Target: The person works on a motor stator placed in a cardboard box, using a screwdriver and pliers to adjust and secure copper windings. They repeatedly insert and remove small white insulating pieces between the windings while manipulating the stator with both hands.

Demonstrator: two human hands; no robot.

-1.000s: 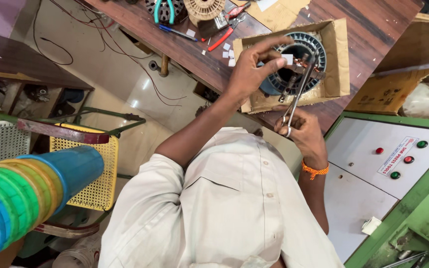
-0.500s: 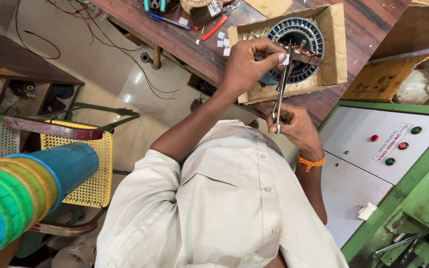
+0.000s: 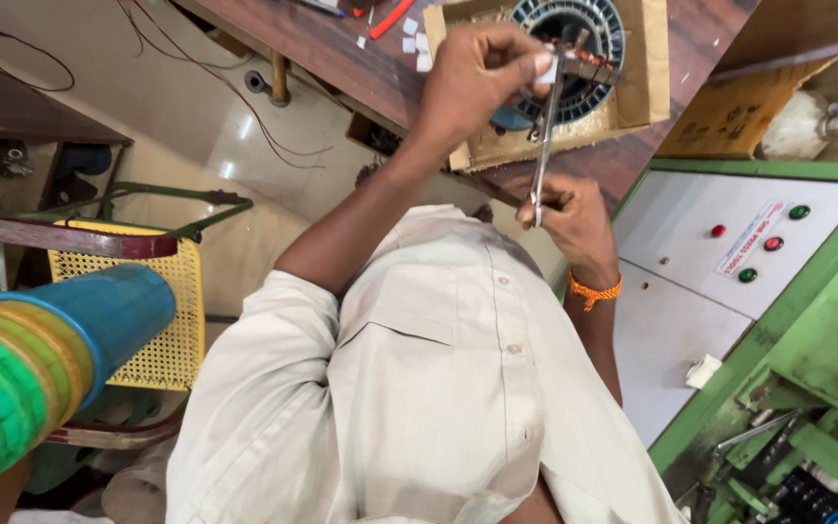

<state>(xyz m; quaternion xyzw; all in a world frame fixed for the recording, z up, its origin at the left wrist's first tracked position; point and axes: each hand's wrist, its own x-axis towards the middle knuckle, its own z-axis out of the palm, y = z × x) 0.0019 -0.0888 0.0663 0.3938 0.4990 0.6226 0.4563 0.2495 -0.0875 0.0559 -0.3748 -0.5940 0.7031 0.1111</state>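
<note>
Up close, a small white slip [image 3: 546, 68] is pinched between the thumb and fingertips of the left hand [image 3: 472, 78]. The slip is held right at the top of a long metal tool [image 3: 541, 146], just above the edge of a round motor ring [image 3: 589, 39]. The fingers of this hand are pressed together on the slip. The lower end of the thin tool is gripped by the right hand [image 3: 574, 218], whose fingers are curled tight around it. The tool is held almost straight up and down between the two hands. An orange band [image 3: 594, 289] is worn on the right wrist.

The motor ring is dark, with many slots, and it is laid in an open cardboard box [image 3: 647, 82]. The box is set on a brown wooden bench [image 3: 341, 49]. A few more small white slips [image 3: 414, 44] are scattered on the bench beside the box, near a red-handled tool [image 3: 392, 17]. A second cardboard box [image 3: 739, 112] is seen at the far right.

A pale button shirt [image 3: 419, 388] is worn by the person. A green machine with a white panel [image 3: 691, 252] is placed by the right arm, and red and green buttons [image 3: 773, 243] are set in it. A yellow mesh chair [image 3: 162, 311] and a stack of bright plastic cups [image 3: 31, 359] are seen on the left side.
</note>
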